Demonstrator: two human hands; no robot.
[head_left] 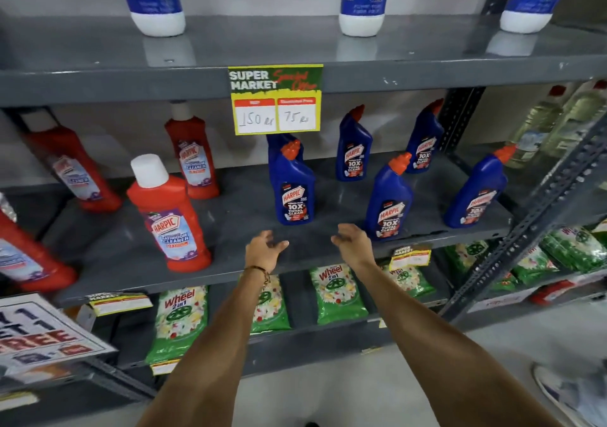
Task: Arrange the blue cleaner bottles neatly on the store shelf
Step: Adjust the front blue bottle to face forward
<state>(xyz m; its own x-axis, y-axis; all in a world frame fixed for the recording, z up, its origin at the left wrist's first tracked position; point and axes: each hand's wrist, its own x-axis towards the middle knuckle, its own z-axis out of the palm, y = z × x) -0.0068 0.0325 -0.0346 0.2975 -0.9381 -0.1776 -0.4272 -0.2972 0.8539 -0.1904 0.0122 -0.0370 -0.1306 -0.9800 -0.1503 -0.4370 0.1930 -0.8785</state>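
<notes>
I see both my hands held over the front edge of the grey middle shelf (pixel 236 229), empty: the left hand (pixel 264 251) with fingers spread loosely, the right hand (pixel 353 244) half curled, neither touching a bottle. Five blue Harpic cleaner bottles (pixel 292 190) stand scattered on that shelf, three towards the front and two behind, with a sixth partly hidden behind the price card (pixel 276 100). To their left I count four red Harpic bathroom cleaner bottles (pixel 170 216).

Cleaner bottles (pixel 390 196) on shelf (pixel 230 262), right of bathroom-cleaner bottles (pixel 170 213)
</notes>
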